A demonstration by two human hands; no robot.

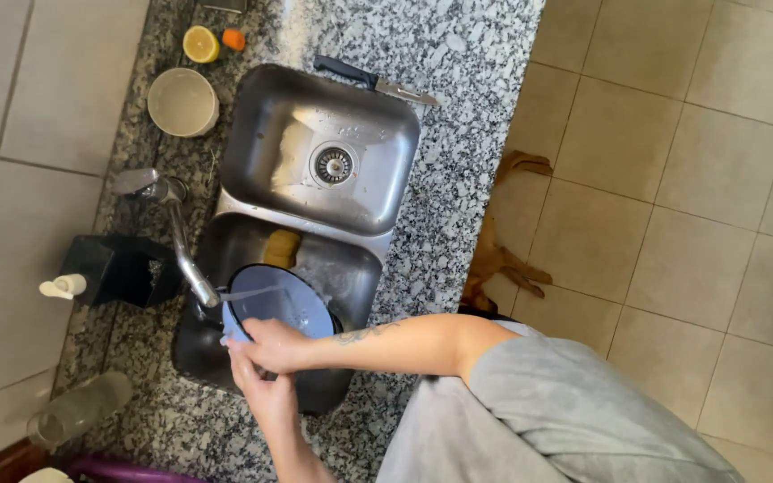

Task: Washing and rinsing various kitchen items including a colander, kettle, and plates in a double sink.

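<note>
A round blue plate (281, 302) with a dark rim is tilted in the near sink basin (351, 268), under water running from the metal tap (191, 268). My right hand (275, 344) grips the plate's near edge from above, the forearm reaching in from the right. My left hand (259, 386) comes up from below and touches the same edge, just beside the right hand. A yellow sponge (281, 248) lies in the basin behind the plate.
The far basin (333, 165) holds only its drain. On the speckled granite counter are a black-handled knife (378, 82), a cream bowl (182, 101), a half lemon (200, 44), a black holder (118, 268), a white pump bottle (64, 286) and a clear jar (78, 407). A brown shape (503, 259) lies on the floor tiles.
</note>
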